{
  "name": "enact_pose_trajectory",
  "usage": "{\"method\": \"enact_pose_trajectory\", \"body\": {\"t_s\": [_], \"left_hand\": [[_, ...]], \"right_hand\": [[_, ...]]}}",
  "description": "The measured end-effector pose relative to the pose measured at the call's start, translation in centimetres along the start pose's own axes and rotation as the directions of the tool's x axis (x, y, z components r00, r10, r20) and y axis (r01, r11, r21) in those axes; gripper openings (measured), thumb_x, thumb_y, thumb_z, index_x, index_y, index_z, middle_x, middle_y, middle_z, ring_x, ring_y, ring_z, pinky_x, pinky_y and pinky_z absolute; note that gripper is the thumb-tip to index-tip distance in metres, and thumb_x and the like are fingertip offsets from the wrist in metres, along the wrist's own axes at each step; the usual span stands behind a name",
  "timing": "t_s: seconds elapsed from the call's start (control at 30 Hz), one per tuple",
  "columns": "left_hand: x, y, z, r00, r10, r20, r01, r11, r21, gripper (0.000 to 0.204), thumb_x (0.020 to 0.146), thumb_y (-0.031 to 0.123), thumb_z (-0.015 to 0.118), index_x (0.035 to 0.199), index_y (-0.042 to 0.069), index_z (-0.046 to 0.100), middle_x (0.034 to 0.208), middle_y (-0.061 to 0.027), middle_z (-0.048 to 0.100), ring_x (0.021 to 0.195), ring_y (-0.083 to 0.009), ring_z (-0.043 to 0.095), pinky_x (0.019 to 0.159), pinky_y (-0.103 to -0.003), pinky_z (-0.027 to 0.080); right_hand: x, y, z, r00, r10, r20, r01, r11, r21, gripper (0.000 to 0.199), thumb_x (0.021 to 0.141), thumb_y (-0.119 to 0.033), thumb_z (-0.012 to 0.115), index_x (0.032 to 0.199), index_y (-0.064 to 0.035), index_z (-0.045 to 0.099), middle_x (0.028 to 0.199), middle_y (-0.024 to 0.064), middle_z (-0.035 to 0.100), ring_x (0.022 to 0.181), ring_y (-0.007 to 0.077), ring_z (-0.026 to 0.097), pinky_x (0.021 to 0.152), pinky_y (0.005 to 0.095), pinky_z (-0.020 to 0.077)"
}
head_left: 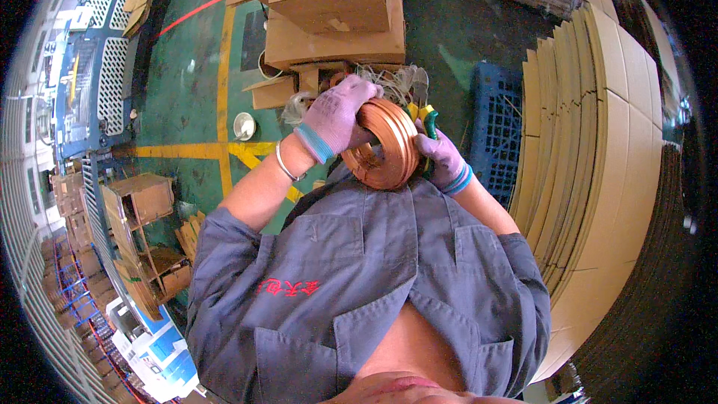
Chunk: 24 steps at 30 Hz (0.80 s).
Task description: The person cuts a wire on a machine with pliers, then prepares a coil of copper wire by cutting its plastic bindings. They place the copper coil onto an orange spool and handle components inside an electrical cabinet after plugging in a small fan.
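A thick coil of copper tubing or wire (395, 142) stands tilted in front of my chest. My left hand (340, 116), in a light purple glove with a teal cuff, grips the coil's upper left side, its fingers closed over the ring. My right hand (443, 158), gloved alike, is closed around pliers (430, 118) with green and yellow handles; their dark jaws point away from me. That hand is also against the coil's right side. Its fingers are partly hidden. Beyond the coil lies a tangle of clear plastic strips (393, 81).
Stacked cardboard boxes (336, 41) stand just ahead. A blue plastic pallet (497, 131) and a tall stack of flattened cartons (591, 120) are at the right. On the green floor at the left sit a white round container (244, 126) and open cartons (146, 202).
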<state>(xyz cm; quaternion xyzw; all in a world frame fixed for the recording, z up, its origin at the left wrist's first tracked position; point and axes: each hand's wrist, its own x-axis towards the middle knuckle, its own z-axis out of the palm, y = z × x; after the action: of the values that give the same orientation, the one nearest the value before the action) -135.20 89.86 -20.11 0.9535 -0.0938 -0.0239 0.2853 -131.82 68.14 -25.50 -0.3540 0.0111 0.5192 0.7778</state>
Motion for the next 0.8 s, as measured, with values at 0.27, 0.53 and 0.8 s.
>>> {"method": "enact_pose_trajectory", "body": {"t_s": [0.27,0.53,0.8], "left_hand": [[-0.1,-2.9,3.1,0.996,0.011,-0.089,-0.038,0.948,-0.314,0.053,0.065,0.008,0.073,0.114,0.004,0.052,0.113,-0.0175,0.059,0.104,-0.0325,0.058,0.09,-0.037,0.047],[-0.4,-4.0,4.2,0.945,-0.283,-0.162,0.137,0.796,-0.589,0.033,0.076,0.003,0.064,0.108,0.006,0.058,0.105,-0.0092,0.065,0.098,-0.0214,0.062,0.09,-0.033,0.048],[0.0,-9.0,3.9,0.955,-0.288,-0.068,-0.194,-0.435,-0.879,0.031,0.092,0.031,0.048,0.111,0.008,0.057,0.079,-0.0009,0.056,0.081,-0.0183,0.053,0.077,-0.038,0.044]], "right_hand": [[0.9,-1.1,2.1,0.991,0.117,-0.063,-0.109,0.987,0.116,0.037,0.086,-0.027,0.061,0.115,-0.0046,0.055,0.107,0.0061,0.062,0.096,0.0168,0.06,0.086,0.0317,0.046],[5.0,-2.3,0.7,0.991,0.074,0.114,-0.091,0.984,0.15,0.04,0.089,-0.027,0.058,0.12,-0.0022,0.054,0.112,0.0077,0.062,0.101,0.0202,0.06,0.088,0.0338,0.0481],[3.9,-6.8,-1.7,0.94,-0.339,-0.045,0.342,0.925,0.167,0.049,0.09,-0.029,0.054,0.128,-0.0011,0.043,0.103,0.0111,0.064,0.094,0.0243,0.061,0.083,0.0381,0.0482]]}}
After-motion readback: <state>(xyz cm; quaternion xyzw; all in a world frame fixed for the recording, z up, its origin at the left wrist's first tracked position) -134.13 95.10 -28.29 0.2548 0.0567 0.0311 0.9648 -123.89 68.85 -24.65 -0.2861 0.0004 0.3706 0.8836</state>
